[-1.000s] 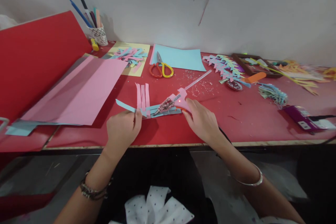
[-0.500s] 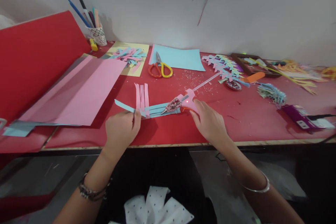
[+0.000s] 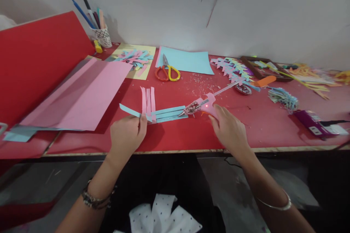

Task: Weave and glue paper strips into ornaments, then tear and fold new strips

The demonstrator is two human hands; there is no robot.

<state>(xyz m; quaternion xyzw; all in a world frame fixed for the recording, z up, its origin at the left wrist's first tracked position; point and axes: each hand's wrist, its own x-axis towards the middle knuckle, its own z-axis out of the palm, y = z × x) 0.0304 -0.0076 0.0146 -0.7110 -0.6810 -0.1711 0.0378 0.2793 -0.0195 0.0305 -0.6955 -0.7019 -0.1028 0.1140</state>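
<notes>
Near the table's front edge, my left hand (image 3: 127,131) pinches a joined piece of paper strips at the crossing, thumb on top. Several blue paper strips (image 3: 169,111) run right from there, and pink paper strips (image 3: 148,99) stand away from me; one blue end sticks out to the left. In my right hand (image 3: 229,127) is a pink hot glue gun (image 3: 207,105) with a small red light on. Its metal nozzle points left, at the blue strips near their right ends. A clear glue stick (image 3: 228,87) juts from its back. Whether glue is coming out is too small to see.
Scissors (image 3: 167,72) with red and yellow handles lie behind the strips, by a blue sheet (image 3: 188,60). Large pink sheets (image 3: 79,94) are at left. Cut strips (image 3: 135,57), a pen cup (image 3: 102,37), folded paper chains (image 3: 229,67) and a purple power box (image 3: 314,122) surround the work.
My right hand has moved the glue gun to the right, its nozzle passing along the blue strips toward their right ends. My left hand and the pinched strips stay almost still.
</notes>
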